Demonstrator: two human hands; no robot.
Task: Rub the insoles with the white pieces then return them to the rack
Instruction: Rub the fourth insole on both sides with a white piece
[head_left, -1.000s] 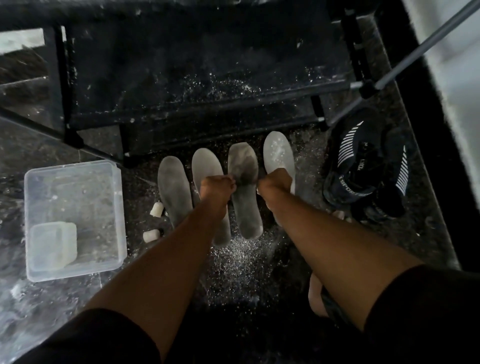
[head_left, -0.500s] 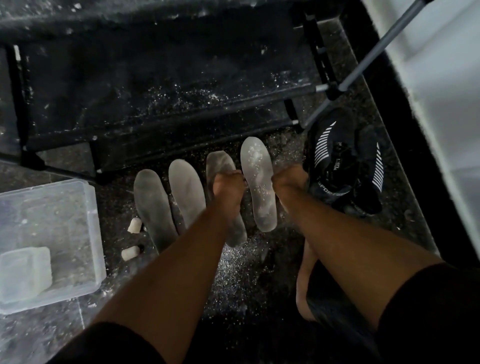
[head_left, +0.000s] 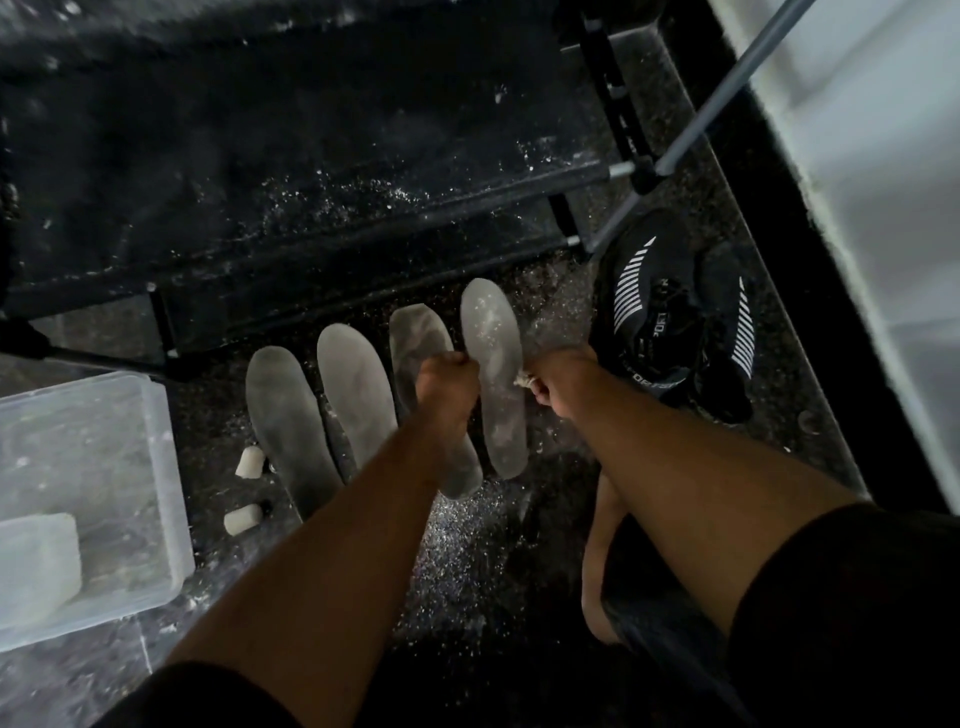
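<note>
Four grey insoles lie side by side on the dark floor in front of the black rack (head_left: 311, 182). My left hand (head_left: 447, 384) is curled over the third insole (head_left: 415, 332) and grips the left edge of the rightmost insole (head_left: 493, 364). My right hand (head_left: 563, 379) pinches a white piece (head_left: 522, 383) against that insole's right edge. The two insoles further left (head_left: 283, 415) (head_left: 353, 384) lie untouched. Two more white pieces (head_left: 250, 461) (head_left: 242, 518) sit on the floor left of them.
A clear plastic box (head_left: 161, 467) stands at the left with a pale block (head_left: 36, 561) inside. Black shoes (head_left: 670, 322) sit at the right beside a grey pole (head_left: 727, 88). White crumbs dust the floor and rack shelf. A bare foot (head_left: 597, 571) shows under my right arm.
Both hands have shifted right, from around the third insole to either side of the rightmost one. The white piece now shows in my right hand.
</note>
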